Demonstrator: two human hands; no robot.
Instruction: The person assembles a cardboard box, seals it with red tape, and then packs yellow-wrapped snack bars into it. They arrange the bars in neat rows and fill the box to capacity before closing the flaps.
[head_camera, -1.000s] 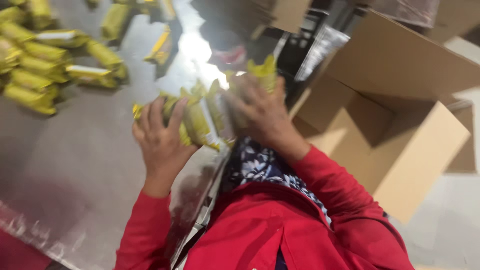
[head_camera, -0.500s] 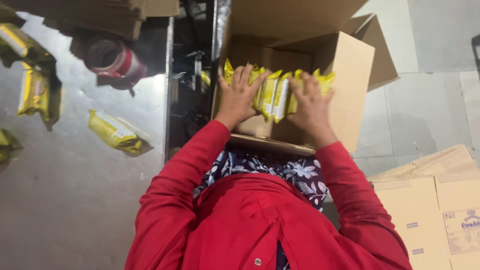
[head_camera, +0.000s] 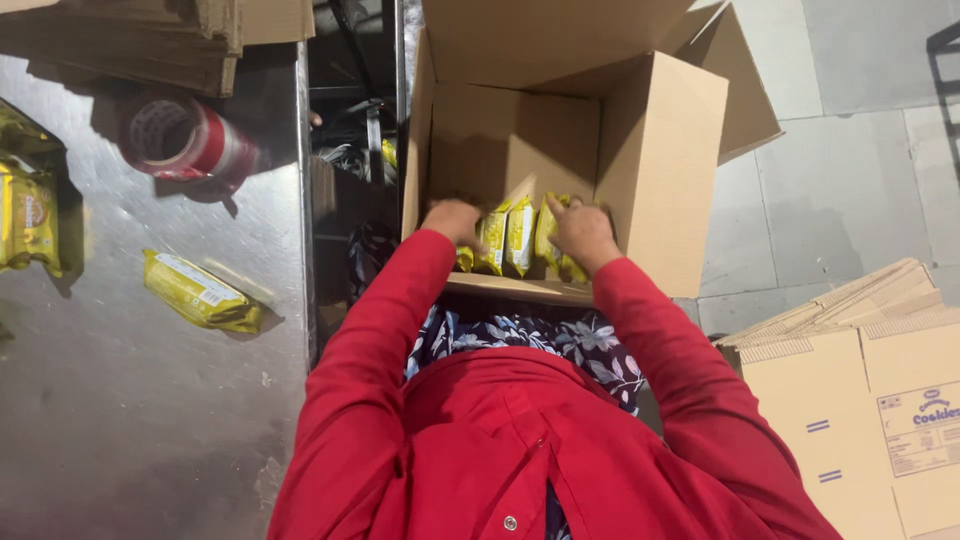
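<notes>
Steel desk (head_camera: 150, 400) on the left carries a red tape roll (head_camera: 175, 135) and a loose yellow packet (head_camera: 200, 292). Both red-sleeved arms reach forward and down into the open cardboard box (head_camera: 660, 170). Left hand (head_camera: 450, 220) and right hand (head_camera: 580, 230) press inward, clamping a row of upright yellow packets (head_camera: 515, 240) low inside the box.

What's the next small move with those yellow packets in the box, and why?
Probably let go and lift both hands out. The left hand and right hand hold the yellow packets upright, low inside the open box, seemingly at rest.
</notes>
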